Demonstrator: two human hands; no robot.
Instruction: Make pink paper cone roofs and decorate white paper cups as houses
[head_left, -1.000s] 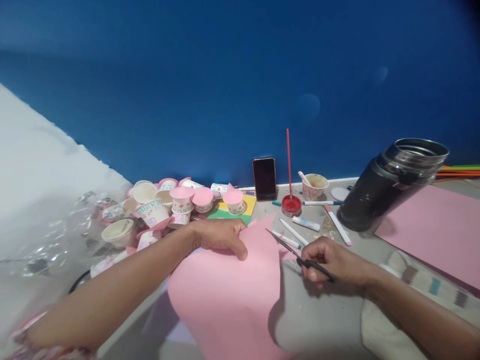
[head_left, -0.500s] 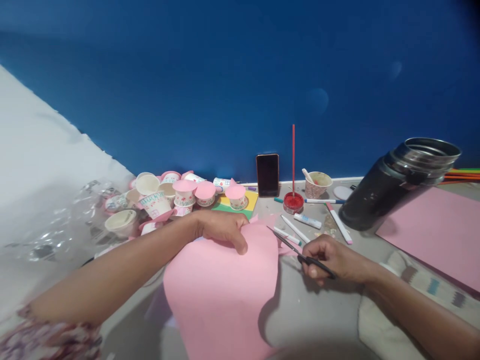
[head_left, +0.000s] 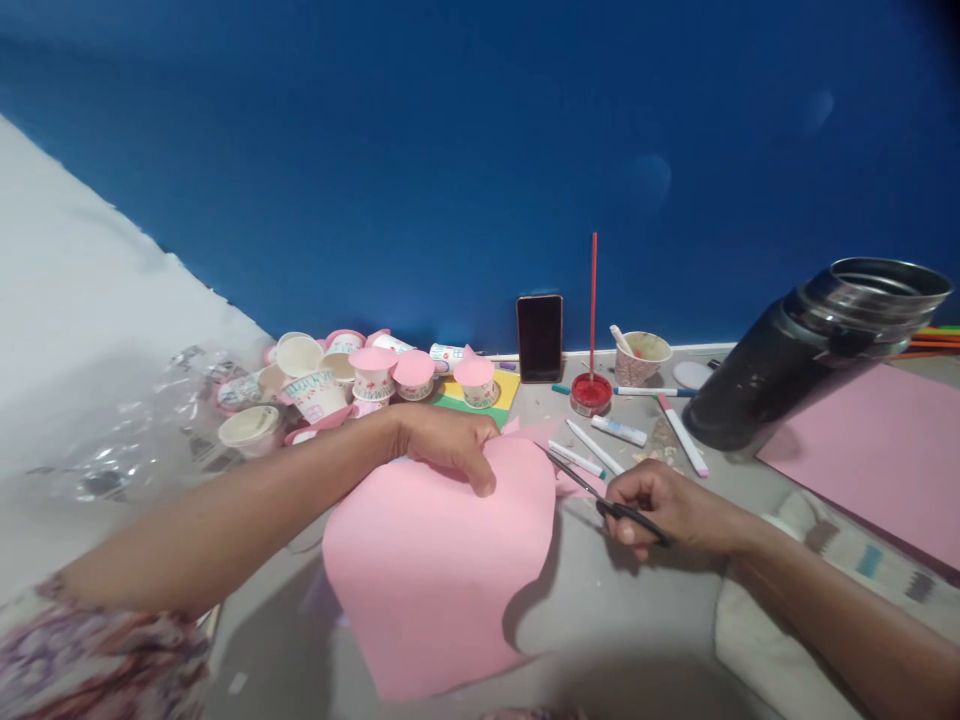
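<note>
My left hand [head_left: 454,447] grips the far edge of a large pink paper sheet [head_left: 442,570], thumb on top and fingers hidden behind it. The sheet has a curved cut-out on its lower right side. My right hand [head_left: 660,508] is closed around the black handles of a pair of scissors [head_left: 577,478]. Their blades point up and left, with the tips by the sheet's upper right edge. Pink paper scraps [head_left: 579,484] lie just behind the blades.
Decorated paper cups [head_left: 315,395] with pink paper pieces crowd the back left beside clear plastic wrap [head_left: 127,450]. A phone [head_left: 540,340], red paint pot [head_left: 591,396], markers [head_left: 682,436] and a dark flask [head_left: 787,360] stand or lie behind my hands. More pink paper [head_left: 885,450] and a cloth [head_left: 757,610] are right.
The lower end of the pink sheet has come up into view as it shifted slightly. The scissors stay near its upper right edge. The camera view has moved a little.
</note>
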